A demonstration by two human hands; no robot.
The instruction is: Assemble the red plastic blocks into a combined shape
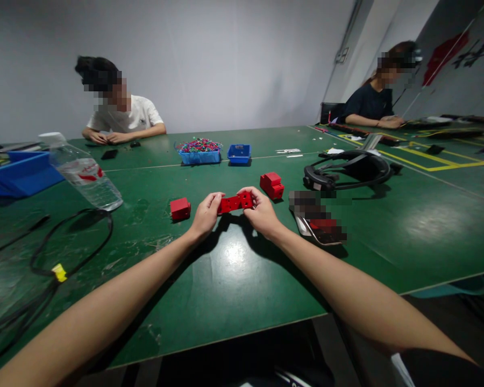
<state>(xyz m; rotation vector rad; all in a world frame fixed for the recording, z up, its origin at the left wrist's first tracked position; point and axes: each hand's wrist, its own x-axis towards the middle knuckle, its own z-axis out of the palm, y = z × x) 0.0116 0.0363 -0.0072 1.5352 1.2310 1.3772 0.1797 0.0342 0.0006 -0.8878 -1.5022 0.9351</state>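
A red block piece (235,202) is being gripped at both ends by left hand (205,216) and right hand (262,212); its ends are being hidden by fingers.

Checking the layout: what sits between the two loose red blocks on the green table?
In the head view, the left hand and right hand lie there, together holding a red holed bar by its ends.

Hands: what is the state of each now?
Left hand: closed on left end of the flat red plastic piece.
Right hand: closed on its right end.
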